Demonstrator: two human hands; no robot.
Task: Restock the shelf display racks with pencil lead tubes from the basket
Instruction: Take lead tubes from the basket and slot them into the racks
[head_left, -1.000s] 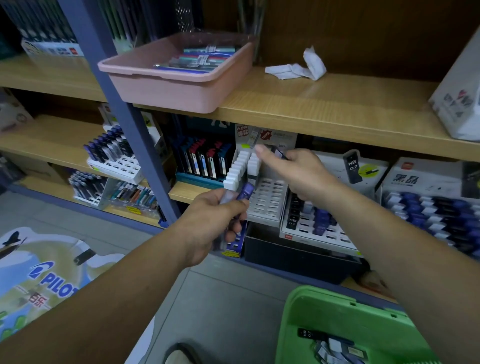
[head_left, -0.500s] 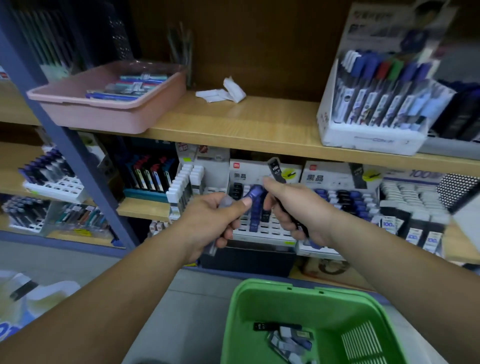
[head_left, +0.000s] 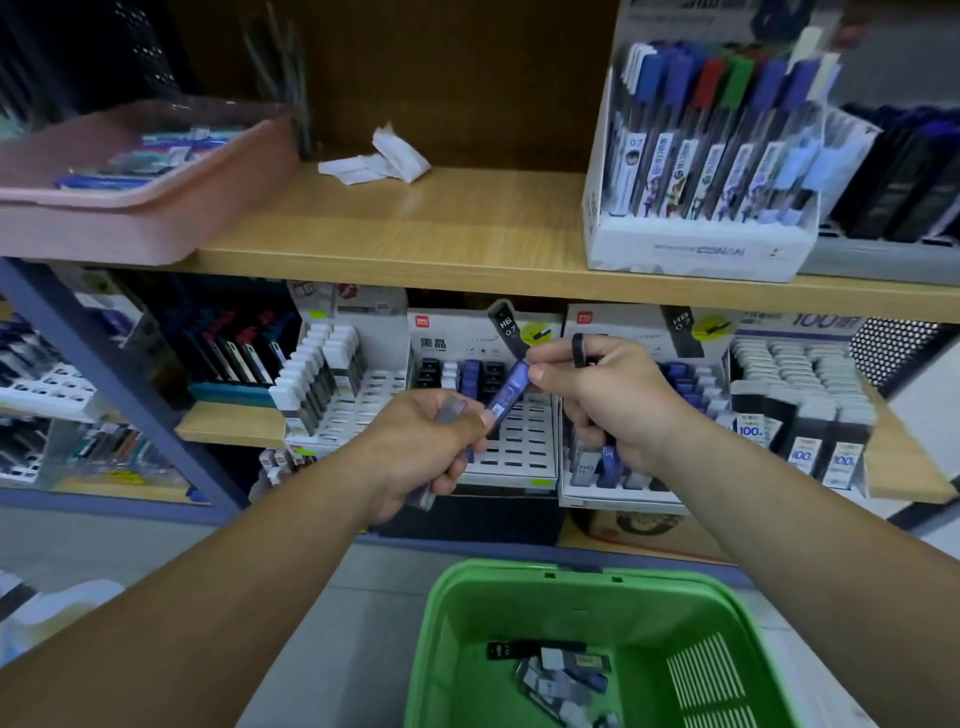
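One tube (head_left: 506, 392) between left grip (head_left: 426, 447), right grip (head_left: 613, 405)

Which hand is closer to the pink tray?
Left. The left hand is below and right of the pink tray; the right hand is farther right. Both grip pencil lead tubes.

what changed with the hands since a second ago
The right hand left the rack of white-capped tubes and swung right to meet the left hand; it now pinches the top of the blue tube that sticks out of the left hand's grip. The camera turned right too. Same: left hand holds its tubes, right hand keeps its dark tubes, green basket below.
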